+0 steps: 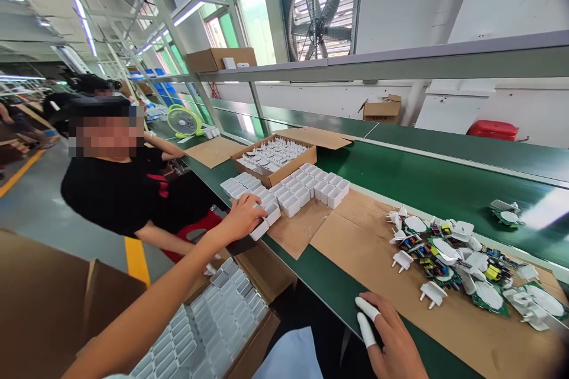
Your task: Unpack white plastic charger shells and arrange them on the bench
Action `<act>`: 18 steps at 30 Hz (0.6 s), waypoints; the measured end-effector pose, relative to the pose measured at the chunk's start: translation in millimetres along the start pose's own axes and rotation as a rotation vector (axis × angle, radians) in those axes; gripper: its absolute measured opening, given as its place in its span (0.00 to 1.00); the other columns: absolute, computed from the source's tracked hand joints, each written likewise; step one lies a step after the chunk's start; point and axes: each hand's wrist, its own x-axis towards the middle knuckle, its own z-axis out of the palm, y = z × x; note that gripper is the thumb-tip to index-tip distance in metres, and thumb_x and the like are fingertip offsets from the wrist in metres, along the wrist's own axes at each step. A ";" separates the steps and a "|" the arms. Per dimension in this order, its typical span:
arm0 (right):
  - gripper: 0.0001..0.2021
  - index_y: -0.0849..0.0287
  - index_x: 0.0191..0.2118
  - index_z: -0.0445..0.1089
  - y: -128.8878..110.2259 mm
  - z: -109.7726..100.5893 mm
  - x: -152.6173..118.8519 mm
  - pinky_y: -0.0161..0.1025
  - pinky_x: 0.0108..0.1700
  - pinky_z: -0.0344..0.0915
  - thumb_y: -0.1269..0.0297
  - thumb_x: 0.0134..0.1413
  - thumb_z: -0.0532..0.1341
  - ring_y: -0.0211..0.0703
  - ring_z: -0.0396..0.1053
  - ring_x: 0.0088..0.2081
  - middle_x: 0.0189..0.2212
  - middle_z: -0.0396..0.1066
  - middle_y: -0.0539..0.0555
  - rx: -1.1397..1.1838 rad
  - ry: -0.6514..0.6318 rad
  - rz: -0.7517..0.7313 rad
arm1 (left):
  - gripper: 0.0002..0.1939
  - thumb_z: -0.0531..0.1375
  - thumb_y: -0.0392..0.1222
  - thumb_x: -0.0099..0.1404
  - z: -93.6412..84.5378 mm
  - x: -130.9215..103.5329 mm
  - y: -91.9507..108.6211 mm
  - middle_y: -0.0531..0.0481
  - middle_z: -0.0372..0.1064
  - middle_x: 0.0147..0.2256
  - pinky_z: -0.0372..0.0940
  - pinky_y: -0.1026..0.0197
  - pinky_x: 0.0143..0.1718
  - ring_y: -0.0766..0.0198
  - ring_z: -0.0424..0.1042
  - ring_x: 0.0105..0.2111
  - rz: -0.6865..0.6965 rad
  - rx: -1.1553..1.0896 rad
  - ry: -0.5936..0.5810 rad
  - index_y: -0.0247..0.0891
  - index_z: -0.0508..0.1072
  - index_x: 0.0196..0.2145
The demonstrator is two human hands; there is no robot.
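My left hand [243, 217] reaches out to the near edge of the bench, its fingers curled over a white plastic case [259, 231] at the end of a block of open white cases [293, 194]. My right hand [393, 337] lies at the bench edge with fingers apart and nothing in them; white finger cots cover two fingertips. Beyond it, on a cardboard sheet [355, 237], is a pile of green circuit boards [444, 257] with white plug parts. One loose plug piece [432, 294] lies nearest to that hand.
Behind the cases is a carton [291, 170] of white plug parts. A large box of white cases [222, 308] stands below the bench at my left. A co-worker [113, 189] in a black shirt sits at left. One board assembly [507, 213] lies on the green belt [422, 180].
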 end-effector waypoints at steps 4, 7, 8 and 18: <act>0.25 0.54 0.58 0.69 0.2 -1.3 3.7 0.41 0.54 0.81 0.79 0.58 0.52 0.48 0.79 0.56 0.58 0.76 0.58 -0.025 0.043 -0.016 | 0.15 0.61 0.32 0.67 6.3 21.3 -0.2 0.36 0.68 0.56 0.66 0.32 0.56 0.35 0.62 0.61 -0.053 -0.049 0.002 0.45 0.86 0.42; 0.25 0.54 0.58 0.68 -1.1 -1.6 5.1 0.40 0.53 0.81 0.78 0.58 0.51 0.47 0.79 0.57 0.58 0.76 0.57 -0.032 0.035 0.002 | 0.11 0.62 0.34 0.70 2.0 16.0 7.0 0.37 0.70 0.55 0.68 0.34 0.56 0.38 0.65 0.60 -0.085 -0.125 0.221 0.42 0.84 0.43; 0.24 0.54 0.58 0.68 -2.0 -2.1 5.0 0.40 0.53 0.81 0.78 0.59 0.51 0.47 0.78 0.57 0.58 0.76 0.57 -0.024 0.029 0.012 | 0.10 0.61 0.36 0.72 -0.3 7.0 11.5 0.38 0.71 0.54 0.69 0.36 0.57 0.42 0.68 0.58 -0.085 -0.169 0.341 0.41 0.83 0.44; 0.12 0.51 0.52 0.73 -12.3 -22.5 11.7 0.43 0.54 0.77 0.65 0.70 0.56 0.50 0.78 0.56 0.56 0.76 0.56 0.016 -0.064 0.101 | 0.12 0.56 0.42 0.78 137.7 -209.1 53.3 0.45 0.79 0.49 0.72 0.58 0.54 0.60 0.78 0.48 -0.448 -0.577 -0.222 0.43 0.79 0.51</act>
